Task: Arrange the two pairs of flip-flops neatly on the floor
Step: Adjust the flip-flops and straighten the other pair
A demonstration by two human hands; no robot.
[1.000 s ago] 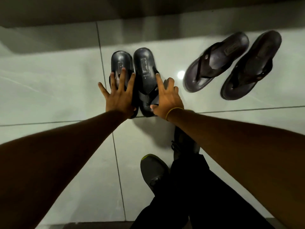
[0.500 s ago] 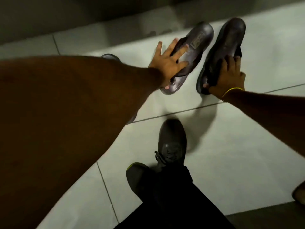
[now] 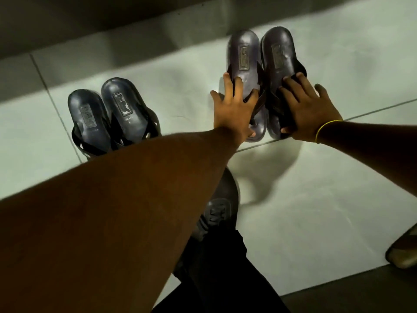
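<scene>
Two pairs of dark flip-flops lie on the pale tiled floor (image 3: 316, 211), heels toward the wall. The left pair (image 3: 108, 114) sits side by side, untouched. The right pair is also side by side. My left hand (image 3: 232, 116) lies over the toe end and straps of its left flip-flop (image 3: 243, 53), fingers spread and thumb hooked at the front edge. My right hand (image 3: 309, 109), with a yellow band on the wrist, covers the straps of the right flip-flop (image 3: 278, 50), thumb at its front edge. My left forearm hides the toe ends of the left pair.
A dark wall base (image 3: 112, 30) runs just behind the heels. My own dark shoe (image 3: 221, 211) and black trouser leg (image 3: 221, 279) are below the hands. A brownish shoe tip (image 3: 404, 251) pokes in at the right edge. A darker floor strip (image 3: 349, 299) lies bottom right.
Both hands left the first pair and took hold of the splayed right pair. Those two flip-flops have turned straight and come together, parallel to the left pair.
</scene>
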